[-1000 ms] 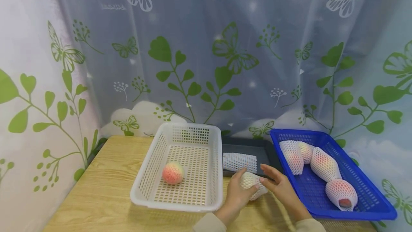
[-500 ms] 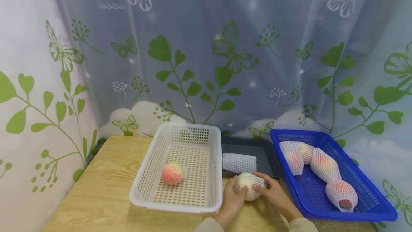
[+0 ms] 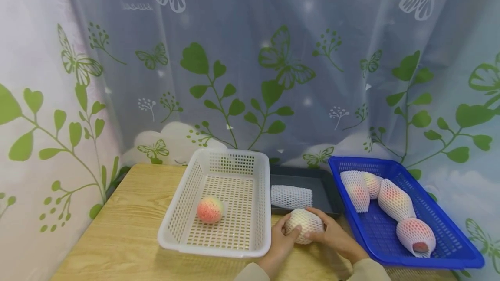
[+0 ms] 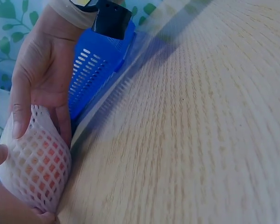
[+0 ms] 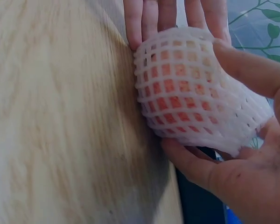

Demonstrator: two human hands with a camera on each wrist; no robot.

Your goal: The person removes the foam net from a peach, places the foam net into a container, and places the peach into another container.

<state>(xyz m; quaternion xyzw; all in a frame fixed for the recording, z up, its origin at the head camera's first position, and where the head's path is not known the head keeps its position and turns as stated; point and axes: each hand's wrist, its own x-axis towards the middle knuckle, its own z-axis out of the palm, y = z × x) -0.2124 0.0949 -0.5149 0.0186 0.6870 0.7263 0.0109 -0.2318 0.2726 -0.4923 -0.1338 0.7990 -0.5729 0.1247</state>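
A peach in a white foam net (image 3: 303, 225) sits between both hands over the front of the table, right of the white basket. My left hand (image 3: 282, 238) grips its left side, the thumb lying across the front. On the other side my right hand (image 3: 337, 234) holds it with thumb and fingers around the net's end. In the right wrist view, red and pale yellow skin shows through the mesh of the foam net (image 5: 179, 88), and the right thumb and a finger pinch its loose end. The left wrist view shows the right hand (image 4: 42, 70) above the netted peach (image 4: 39, 163).
A white basket (image 3: 166, 229) holds one bare peach (image 3: 209, 210). Behind the hands, a dark tray (image 3: 324, 190) carries a white foam net (image 3: 291, 197). At the right, a blue basket (image 3: 449, 233) holds several netted peaches (image 3: 416, 235). A patterned curtain (image 3: 242, 55) hangs behind the wooden table (image 3: 113, 237).
Both hands have closed in on the netted peach, the right hand coming from spread fingers to a grip on the net's end. The baskets and tray stay put.
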